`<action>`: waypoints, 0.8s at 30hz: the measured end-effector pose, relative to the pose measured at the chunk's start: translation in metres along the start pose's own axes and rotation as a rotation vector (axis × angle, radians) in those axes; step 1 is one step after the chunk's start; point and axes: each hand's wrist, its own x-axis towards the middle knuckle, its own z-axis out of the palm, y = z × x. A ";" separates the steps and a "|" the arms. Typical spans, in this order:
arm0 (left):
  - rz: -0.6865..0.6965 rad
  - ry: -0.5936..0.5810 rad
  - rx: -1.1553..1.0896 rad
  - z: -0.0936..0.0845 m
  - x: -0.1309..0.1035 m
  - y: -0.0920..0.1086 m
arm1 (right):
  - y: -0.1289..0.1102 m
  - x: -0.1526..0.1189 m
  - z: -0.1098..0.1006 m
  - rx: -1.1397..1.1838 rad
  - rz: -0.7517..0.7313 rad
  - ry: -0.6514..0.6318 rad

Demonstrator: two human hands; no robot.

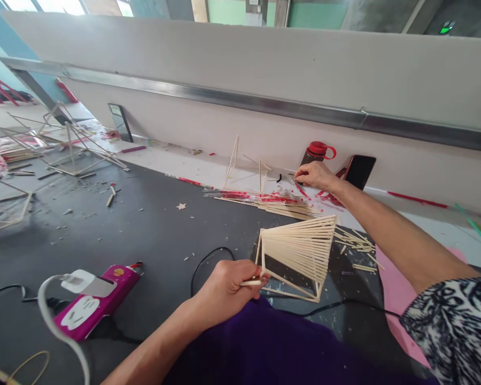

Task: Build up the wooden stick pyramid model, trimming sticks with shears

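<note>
A frame of thin wooden sticks, one side filled with close rows of sticks, stands at the table's near edge. My left hand is closed at its lower left corner, with a short stick between the fingers. Farther back, my right hand reaches to the white strip by the wall, its fingertips pinched together beside a small red-and-clear piece; what they hold, if anything, is too small to name. Between the hands lie long sticks and red-marked plastic wrappers. Short cut sticks lie right of the frame.
A red-lidded bottle and a phone stand behind my right hand. A magenta power strip with cables sits at left. Larger stick frames stand far left. A black cable crosses near the frame.
</note>
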 end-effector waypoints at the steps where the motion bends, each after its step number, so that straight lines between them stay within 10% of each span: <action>1: -0.009 0.002 0.011 -0.001 0.000 0.000 | 0.001 0.002 0.004 -0.015 0.010 -0.010; 24: -0.027 -0.025 0.070 -0.018 0.000 -0.002 | 0.007 0.006 0.039 -0.268 -0.066 0.036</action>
